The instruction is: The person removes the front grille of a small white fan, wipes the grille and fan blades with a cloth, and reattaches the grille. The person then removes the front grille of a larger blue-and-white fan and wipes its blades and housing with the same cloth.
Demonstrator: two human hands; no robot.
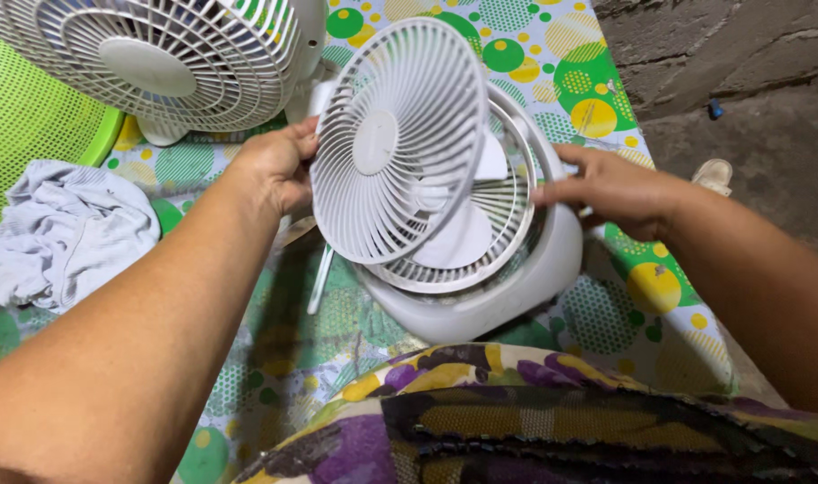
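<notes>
Front grille lifted off a small white fan, both hands engaged

Left hand (279, 166) grips the round slatted front grille (396, 143) by its rim, tilted clear so the blades show; right hand (606, 188) closes on the fan body (516, 287) rim, steadying it near the right edge of the dotted tablecloth (606, 81). Grille white, intact. Second fan (158, 63) behind, grey cloth (64, 229) at left

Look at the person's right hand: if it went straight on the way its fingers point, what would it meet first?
Probably the round white plastic front grille held by the left hand; the right hand points leftward across the white fan body, though depth is unclear.
</notes>
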